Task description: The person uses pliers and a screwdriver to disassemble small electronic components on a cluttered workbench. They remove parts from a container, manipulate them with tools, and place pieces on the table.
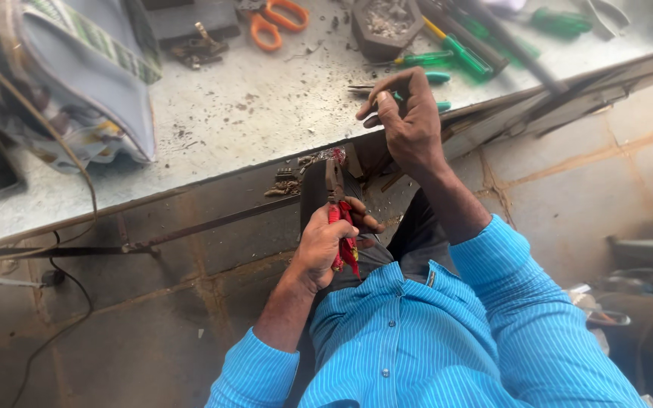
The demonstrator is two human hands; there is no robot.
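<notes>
I see the red-handled pliers (339,227) low in the middle of the view, below the table edge (213,177) and in front of the blue striped shirt (417,340). My left hand (326,245) is clenched round the red grips, metal nose pointing up and away from me. The nose sits against a dark flat piece (313,193) that stands just under the table edge; I can't tell whether the nose is biting on it.

My right hand (406,113) is higher, up at the table edge, well apart from the pliers. Fingers curled, thumb and forefinger pinched together near a thin metal tip (362,88) lying on the table; it looks like a light grasp, but I can't tell for sure.

Just past that hand lie green-handled screwdrivers (447,57). Further back: orange-handled scissors (275,19), a dark hexagonal tray (387,26) holding small bits. A patterned cloth bag (77,75) covers the left part of the table. A thin rod (213,223) runs under the table edge, and a black cable (62,287) hangs at the left.
</notes>
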